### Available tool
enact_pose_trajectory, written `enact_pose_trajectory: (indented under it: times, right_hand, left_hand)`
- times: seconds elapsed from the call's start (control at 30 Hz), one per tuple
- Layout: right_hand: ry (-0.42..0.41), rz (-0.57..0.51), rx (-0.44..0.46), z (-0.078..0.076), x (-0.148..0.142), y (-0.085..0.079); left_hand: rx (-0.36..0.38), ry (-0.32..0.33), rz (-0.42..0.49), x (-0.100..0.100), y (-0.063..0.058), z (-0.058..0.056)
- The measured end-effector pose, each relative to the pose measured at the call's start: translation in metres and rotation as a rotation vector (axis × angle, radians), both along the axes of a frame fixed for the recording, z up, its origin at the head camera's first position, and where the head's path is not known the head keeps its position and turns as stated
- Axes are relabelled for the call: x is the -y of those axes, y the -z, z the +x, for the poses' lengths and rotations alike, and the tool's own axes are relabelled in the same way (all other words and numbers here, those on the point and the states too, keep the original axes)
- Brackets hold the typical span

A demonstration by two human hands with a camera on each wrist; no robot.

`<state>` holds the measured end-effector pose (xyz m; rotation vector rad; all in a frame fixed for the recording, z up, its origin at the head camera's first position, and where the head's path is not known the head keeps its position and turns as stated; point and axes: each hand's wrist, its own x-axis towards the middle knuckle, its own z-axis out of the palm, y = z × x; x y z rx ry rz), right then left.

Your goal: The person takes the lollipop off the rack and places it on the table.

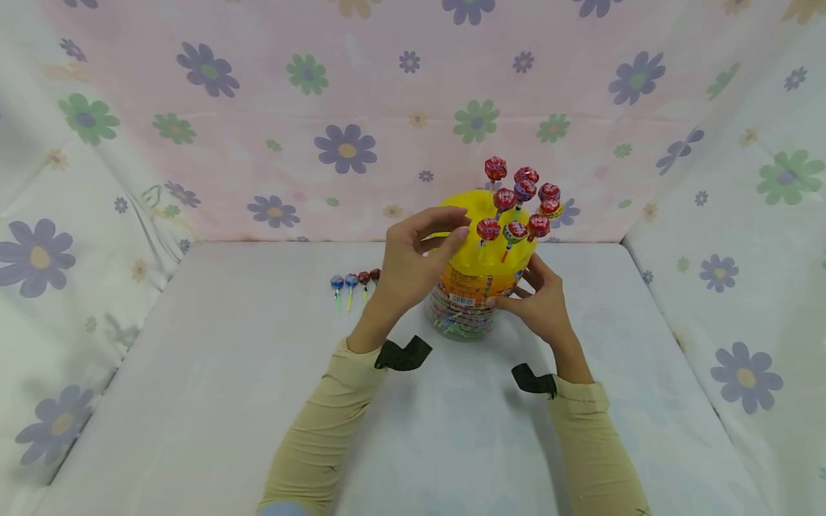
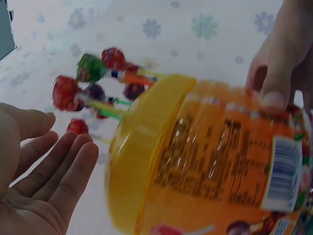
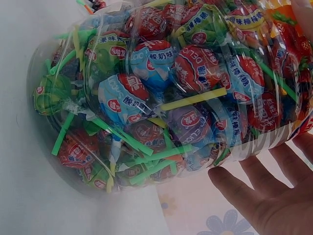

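The left hand (image 1: 414, 264), empty, fingers parted, hung just left of the lollipops (image 1: 505, 200) atop the jar (image 1: 474, 285). The right hand (image 1: 545, 306) gripped the jar's right side.

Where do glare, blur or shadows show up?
Head: soft shadows beneath the sleeves on the white table; left wrist: the lollipops look blurred, and highlights streak the orange label; right wrist: bright reflections on the clear jar.
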<state>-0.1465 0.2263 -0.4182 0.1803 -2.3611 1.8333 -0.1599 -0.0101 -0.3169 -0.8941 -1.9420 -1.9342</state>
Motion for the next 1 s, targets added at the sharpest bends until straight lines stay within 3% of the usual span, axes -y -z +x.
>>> enact_pose_trajectory:
  times: [0.17, 0.4, 0.53, 1.0]
  right_hand:
    - [-0.003, 0.006, -0.017, 0.000, 0.001, 0.000]
    - [0.005, 0.016, -0.014, 0.000, 0.000, 0.001]
    - [0.012, 0.018, -0.015, 0.000, 0.000, 0.001]
    - [0.011, 0.019, -0.020, 0.000, 0.001, 0.002]
  left_hand:
    - [0.004, 0.047, 0.023, -0.013, 0.005, 0.007]
    - [-0.121, -0.009, 0.054, -0.023, 0.016, 0.011]
    - [-0.155, -0.035, 0.064, -0.028, 0.018, 0.010]
    - [-0.125, -0.088, 0.083, -0.032, 0.014, 0.011]
